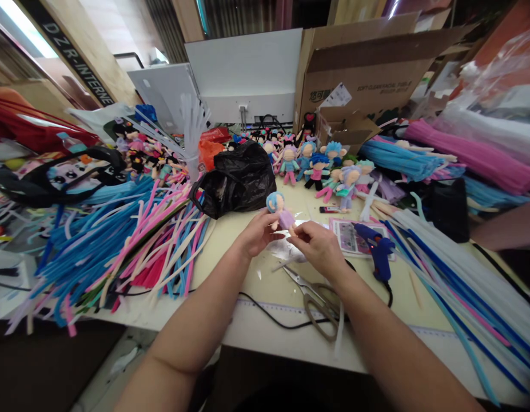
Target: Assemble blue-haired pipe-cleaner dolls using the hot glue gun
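Observation:
A small doll (285,217) with light blue hair and a lilac body is held between my two hands above the table. My left hand (260,233) is closed around its head and side. My right hand (316,243) pinches its lower end, by the legs. Under my right forearm lie scissors (314,297) with grey-beige handles, blades pointing away to the left. A blue glue gun (378,249) rests to the right of my right hand, on a pink-edged printed card (348,229). Crumpled clear film (286,247) lies beneath the doll.
Pipe cleaners in blue and pink (119,240) pile up on the left, with white and blue ones (457,274) on the right. A black plastic bag (243,177), finished dolls (318,163), a monitor (247,68) and a cardboard box (363,74) stand behind. A black cable (282,323) crosses the front.

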The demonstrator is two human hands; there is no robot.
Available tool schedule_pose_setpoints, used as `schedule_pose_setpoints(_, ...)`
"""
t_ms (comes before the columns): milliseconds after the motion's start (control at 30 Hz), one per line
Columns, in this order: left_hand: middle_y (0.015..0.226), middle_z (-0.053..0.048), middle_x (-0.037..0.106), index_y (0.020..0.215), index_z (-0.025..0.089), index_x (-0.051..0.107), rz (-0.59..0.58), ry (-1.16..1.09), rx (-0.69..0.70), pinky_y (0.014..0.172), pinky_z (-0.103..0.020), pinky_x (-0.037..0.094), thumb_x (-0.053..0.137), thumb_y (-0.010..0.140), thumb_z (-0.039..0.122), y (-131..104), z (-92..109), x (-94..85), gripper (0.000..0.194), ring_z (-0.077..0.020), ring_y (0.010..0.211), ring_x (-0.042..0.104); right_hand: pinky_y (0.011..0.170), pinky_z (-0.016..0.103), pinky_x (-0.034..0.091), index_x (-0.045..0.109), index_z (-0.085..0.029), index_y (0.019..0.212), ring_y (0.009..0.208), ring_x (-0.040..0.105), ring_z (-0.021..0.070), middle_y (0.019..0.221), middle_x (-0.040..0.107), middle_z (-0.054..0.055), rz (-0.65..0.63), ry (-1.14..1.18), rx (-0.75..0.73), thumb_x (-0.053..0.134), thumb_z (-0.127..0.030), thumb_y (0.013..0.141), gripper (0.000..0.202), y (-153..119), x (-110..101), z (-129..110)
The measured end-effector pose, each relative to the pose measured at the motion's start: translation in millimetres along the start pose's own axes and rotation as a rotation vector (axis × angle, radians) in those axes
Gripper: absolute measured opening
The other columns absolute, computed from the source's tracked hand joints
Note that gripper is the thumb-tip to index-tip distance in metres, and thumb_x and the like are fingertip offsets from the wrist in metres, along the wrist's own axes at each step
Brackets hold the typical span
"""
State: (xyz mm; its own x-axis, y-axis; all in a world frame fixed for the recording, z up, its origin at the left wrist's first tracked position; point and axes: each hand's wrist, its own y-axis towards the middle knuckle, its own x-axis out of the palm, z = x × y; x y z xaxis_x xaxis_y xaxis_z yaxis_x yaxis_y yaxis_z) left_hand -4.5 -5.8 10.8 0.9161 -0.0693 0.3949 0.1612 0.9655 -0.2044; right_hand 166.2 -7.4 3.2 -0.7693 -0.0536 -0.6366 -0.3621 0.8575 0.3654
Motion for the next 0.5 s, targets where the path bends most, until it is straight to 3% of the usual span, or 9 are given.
schedule_pose_setpoints(100, 0.082, -0.003, 0.067, 0.092, 0.018, 0.066, 0.037, -0.044, 0.002, 0.063, -0.025, 0.051, 0.068, 0.067, 0.025, 0.7, 2.9, -3.4, 0.026, -0.0138, 0.072, 0.06, 0.063, 0.028, 0.038, 0.062, -0.022, 0.07, 0.064, 0.054, 0.0155, 0.07, 0.064, 0.001, 0.032, 0.065, 0.003, 0.061, -0.036, 0.082, 0.019, 0.3, -5.4, -3.7)
schedule_pose_setpoints(200, 0.065, 0.001, 0.06, 0.079, 0.018, 0.063, 0.159, -0.103, 0.025, 0.061, -0.027, 0.051, 0.065, 0.065, 0.018, 3.8, 4.5, -10.3, 0.014, -0.0127, 0.063, 0.058, 0.057, 0.028, 0.036, 0.057, -0.021, 0.061, 0.056, 0.048, 0.0138, 0.056, 0.054, -0.001, 0.169, 0.178, 0.119, 0.053, -0.04, 0.086, 0.031, 3.4, -16.5, -0.6)
schedule_pose_setpoints(333, 0.068, -0.001, 0.063, 0.079, 0.017, 0.062, 0.205, -0.171, 0.041, 0.066, -0.029, 0.052, 0.059, 0.069, 0.017, 7.9, 7.7, -18.2, 0.01, -0.0147, 0.069, 0.061, 0.051, 0.026, 0.036, 0.059, -0.02, 0.071, 0.053, 0.045, 0.0126, 0.056, 0.05, -0.002, 0.319, 0.382, 0.263, 0.054, -0.042, 0.083, 0.025, 10.9, -29.0, 16.0)
schedule_pose_setpoints(400, 0.073, -0.002, 0.066, 0.081, 0.017, 0.063, 0.192, -0.202, 0.04, 0.069, -0.03, 0.052, 0.058, 0.071, 0.018, 8.1, 8.7, -18.5, 0.012, -0.0157, 0.072, 0.062, 0.047, 0.025, 0.037, 0.062, -0.02, 0.088, 0.05, 0.043, 0.0104, 0.064, 0.054, -0.002, 0.306, 0.527, 0.33, 0.059, -0.04, 0.078, 0.023, 13.5, -29.4, 21.8)
schedule_pose_setpoints(500, 0.082, -0.005, 0.069, 0.091, 0.016, 0.066, 0.117, -0.219, 0.053, 0.071, -0.031, 0.051, 0.058, 0.073, 0.02, 6.4, 7.9, -14.2, 0.021, -0.0171, 0.077, 0.064, 0.045, 0.024, 0.04, 0.06, -0.022, 0.112, 0.049, 0.045, 0.0064, 0.094, 0.063, 0.002, 0.128, 0.672, 0.392, 0.067, -0.039, 0.07, 0.046, 12.6, -22.3, 17.9)
